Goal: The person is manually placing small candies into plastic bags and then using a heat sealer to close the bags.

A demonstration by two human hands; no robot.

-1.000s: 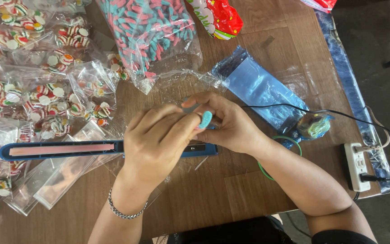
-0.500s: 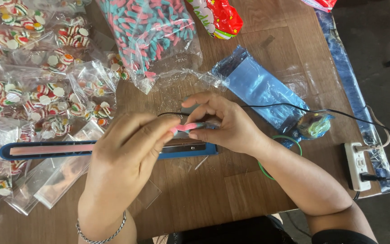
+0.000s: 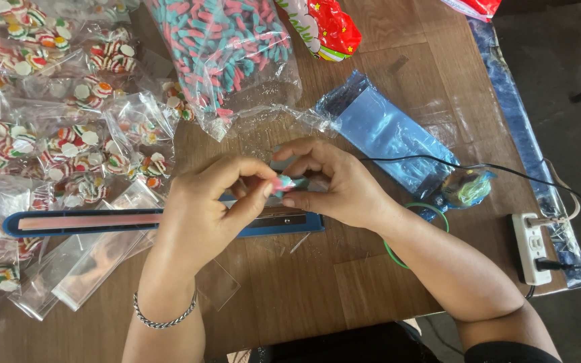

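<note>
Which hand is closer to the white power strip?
Right. The right hand is at mid-table, on the same side as the white power strip near the table's right edge. The left hand sits farther left, over the blue sealer.

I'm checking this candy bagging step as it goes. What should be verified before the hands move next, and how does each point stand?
1. Both hands on the pink and teal candy: ok; left hand, right hand.
2. Small bag around the candy: cannot tell.
3. Blue sealer bar within reach: ok.
4. Empty clear bags beside the sealer: ok.
5. Cable plugged into power strip: ok.
</note>
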